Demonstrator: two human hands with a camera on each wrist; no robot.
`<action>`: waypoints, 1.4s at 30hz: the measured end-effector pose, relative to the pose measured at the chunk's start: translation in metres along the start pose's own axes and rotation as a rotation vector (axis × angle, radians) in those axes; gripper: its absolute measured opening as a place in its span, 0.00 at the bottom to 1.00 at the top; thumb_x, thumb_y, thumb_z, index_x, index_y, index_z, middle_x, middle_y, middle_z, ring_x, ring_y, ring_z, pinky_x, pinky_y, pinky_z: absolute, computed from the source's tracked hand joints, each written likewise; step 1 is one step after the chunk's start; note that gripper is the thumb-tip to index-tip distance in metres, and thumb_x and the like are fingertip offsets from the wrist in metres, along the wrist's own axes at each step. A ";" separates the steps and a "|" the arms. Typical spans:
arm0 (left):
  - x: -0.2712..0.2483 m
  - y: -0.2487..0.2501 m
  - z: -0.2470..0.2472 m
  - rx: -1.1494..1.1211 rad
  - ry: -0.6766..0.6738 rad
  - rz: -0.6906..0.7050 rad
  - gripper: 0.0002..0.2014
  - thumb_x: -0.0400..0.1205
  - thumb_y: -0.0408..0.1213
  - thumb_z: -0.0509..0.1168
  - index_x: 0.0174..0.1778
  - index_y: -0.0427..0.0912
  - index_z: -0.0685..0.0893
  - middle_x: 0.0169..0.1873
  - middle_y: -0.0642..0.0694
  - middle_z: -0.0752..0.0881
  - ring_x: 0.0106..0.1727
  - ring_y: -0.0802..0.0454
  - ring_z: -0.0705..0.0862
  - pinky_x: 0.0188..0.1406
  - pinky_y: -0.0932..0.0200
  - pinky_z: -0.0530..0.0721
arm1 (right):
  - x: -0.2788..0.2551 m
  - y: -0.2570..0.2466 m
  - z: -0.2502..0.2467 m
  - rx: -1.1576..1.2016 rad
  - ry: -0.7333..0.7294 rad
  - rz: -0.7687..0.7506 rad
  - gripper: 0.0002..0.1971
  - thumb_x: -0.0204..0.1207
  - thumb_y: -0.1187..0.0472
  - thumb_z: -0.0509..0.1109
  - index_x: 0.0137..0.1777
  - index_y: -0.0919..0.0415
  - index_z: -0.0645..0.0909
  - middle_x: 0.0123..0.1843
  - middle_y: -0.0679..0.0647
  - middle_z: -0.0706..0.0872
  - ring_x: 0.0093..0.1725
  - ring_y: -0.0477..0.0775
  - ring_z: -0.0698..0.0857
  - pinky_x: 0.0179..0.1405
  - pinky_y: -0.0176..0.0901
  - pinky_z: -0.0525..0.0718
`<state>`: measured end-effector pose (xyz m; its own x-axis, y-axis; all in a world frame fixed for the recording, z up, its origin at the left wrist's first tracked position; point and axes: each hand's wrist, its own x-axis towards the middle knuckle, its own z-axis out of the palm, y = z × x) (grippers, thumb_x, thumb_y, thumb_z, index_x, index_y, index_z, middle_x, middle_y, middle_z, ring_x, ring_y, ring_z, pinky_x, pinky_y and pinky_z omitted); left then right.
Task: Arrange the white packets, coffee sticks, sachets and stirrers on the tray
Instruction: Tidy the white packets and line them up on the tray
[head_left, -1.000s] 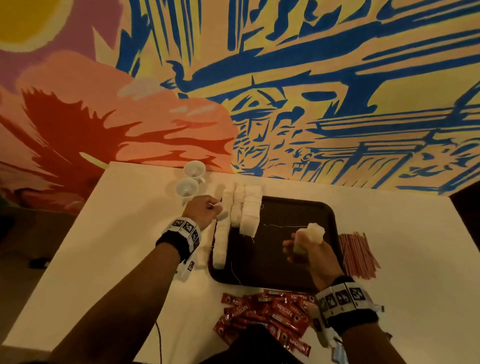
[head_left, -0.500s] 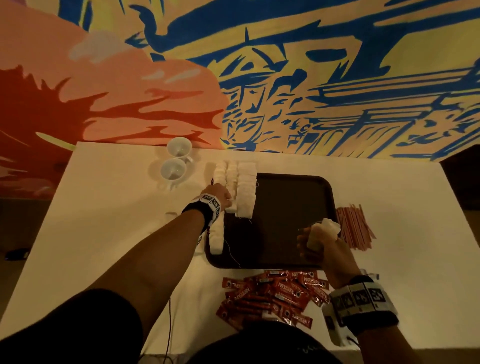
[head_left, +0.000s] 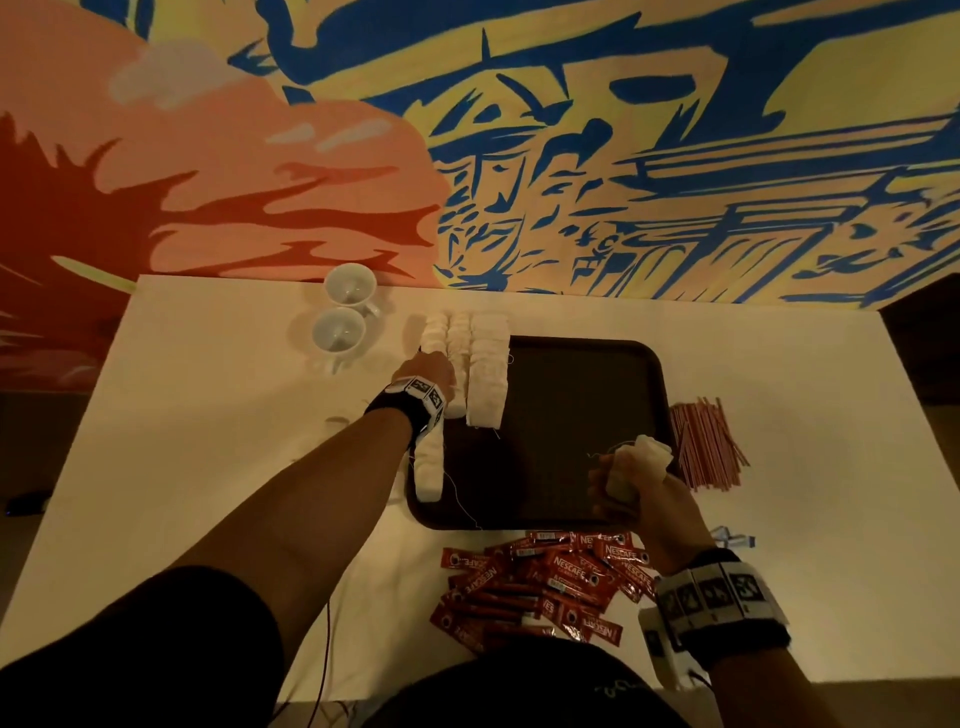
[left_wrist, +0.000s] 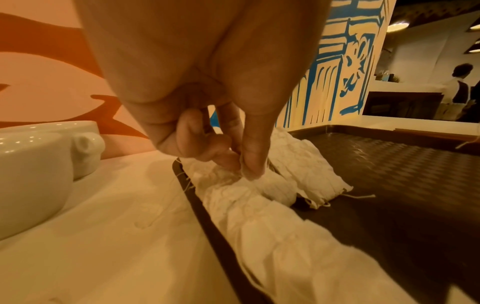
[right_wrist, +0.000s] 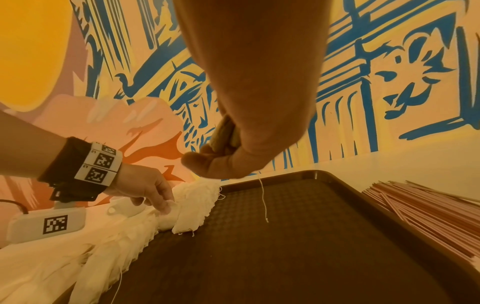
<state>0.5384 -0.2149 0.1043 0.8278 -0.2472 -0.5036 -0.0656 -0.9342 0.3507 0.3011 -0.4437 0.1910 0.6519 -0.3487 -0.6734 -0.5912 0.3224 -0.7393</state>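
Note:
A dark brown tray (head_left: 582, 395) lies mid-table. Rows of white packets (head_left: 485, 374) line its left side, one row (head_left: 430, 467) running along the left rim. My left hand (head_left: 426, 366) reaches to the far end of that row, thumb and fingers pinching a white packet (left_wrist: 248, 174) there. My right hand (head_left: 631, 483) hovers over the tray's near right corner, gripping a bunch of white packets (head_left: 644, 460) with a thread dangling (right_wrist: 263, 201). Red coffee sticks (head_left: 545, 582) lie heaped in front of the tray. Pink stirrers (head_left: 704, 441) lie right of it.
Two white cups (head_left: 340, 312) stand on the table left of the packets' far end, close to my left hand. The painted wall (head_left: 519, 156) rises right behind the table. A small bluish item (head_left: 732, 538) lies near my right wrist.
My left hand has moved along the left packet row toward its far end. My right hand, still holding its bunch, has drifted toward the tray's near right corner.

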 end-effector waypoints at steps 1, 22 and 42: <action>0.000 0.001 0.001 0.016 0.011 0.000 0.09 0.80 0.37 0.73 0.55 0.43 0.89 0.56 0.38 0.89 0.58 0.36 0.87 0.58 0.47 0.87 | 0.001 0.000 0.000 -0.002 -0.003 0.002 0.17 0.87 0.53 0.67 0.62 0.68 0.84 0.58 0.69 0.90 0.53 0.64 0.89 0.47 0.56 0.89; -0.049 -0.012 0.036 -0.062 0.014 -0.029 0.15 0.81 0.44 0.70 0.64 0.51 0.86 0.63 0.46 0.87 0.64 0.41 0.84 0.63 0.53 0.82 | 0.075 -0.016 0.077 -0.214 -0.113 0.112 0.14 0.92 0.55 0.59 0.63 0.60 0.84 0.61 0.57 0.89 0.58 0.56 0.88 0.65 0.55 0.87; -0.045 0.009 0.033 -0.190 0.091 -0.032 0.14 0.85 0.42 0.64 0.65 0.47 0.84 0.64 0.45 0.86 0.64 0.41 0.84 0.66 0.47 0.80 | 0.114 -0.027 0.126 -0.437 -0.119 0.227 0.20 0.92 0.56 0.56 0.69 0.73 0.78 0.62 0.70 0.85 0.67 0.70 0.85 0.70 0.64 0.84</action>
<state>0.4823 -0.2210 0.1040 0.8753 -0.1862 -0.4462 0.0603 -0.8736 0.4829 0.4511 -0.3812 0.1350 0.5185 -0.2012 -0.8311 -0.8512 -0.0287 -0.5241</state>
